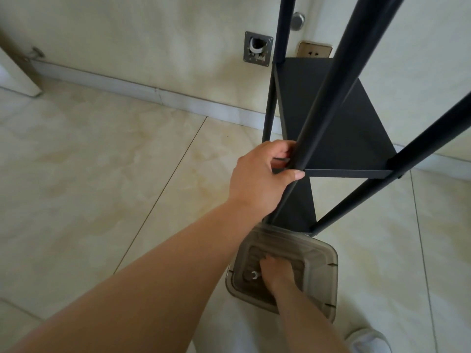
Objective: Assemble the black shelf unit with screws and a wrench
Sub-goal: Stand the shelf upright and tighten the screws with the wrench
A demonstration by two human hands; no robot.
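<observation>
The black shelf unit (339, 128) stands upright against the wall at the right, with tall round posts and a flat shelf panel. My left hand (262, 174) grips the near left post at the shelf's front corner, thumb across the front. My right hand (274, 272) reaches down into a translucent grey plastic box (323, 266) on the floor by the unit's foot. Its fingers lie on the box bottom beside a small silver wrench (254, 275). What those fingers hold, if anything, is hidden.
Beige floor tiles (102, 187) spread to the left. On the wall behind are a metal plate with a hole (258, 50), a socket (315, 50) and a round fitting (297, 21). A door edge (15, 72) stands at far left. A white shoe (369, 340) shows at bottom right.
</observation>
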